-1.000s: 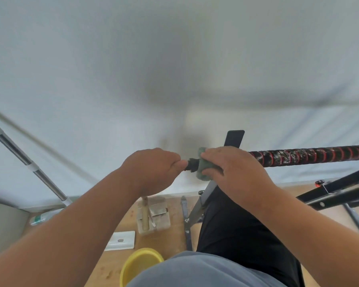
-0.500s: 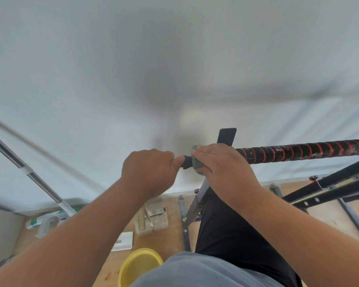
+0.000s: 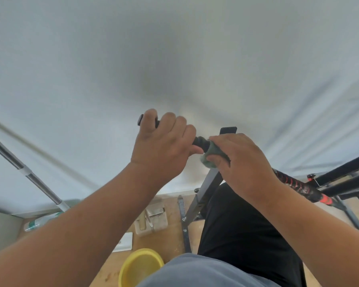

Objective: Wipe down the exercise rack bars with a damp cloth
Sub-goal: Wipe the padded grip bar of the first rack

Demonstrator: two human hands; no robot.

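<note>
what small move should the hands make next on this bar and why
Probably slide the right hand with the cloth down the bar toward its red-striped stretch. The cloth is bunched round the bar just beside the left hand, which grips the bar's black end, so the long wrapped length to the right looks like the part not yet covered.

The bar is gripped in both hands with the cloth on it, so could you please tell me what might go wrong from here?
1. The left hand covers the bar end, so that stretch may go unwiped.
2. The cloth is bunched under the right hand and could slip off, perhaps towards the yellow bowl.
</note>
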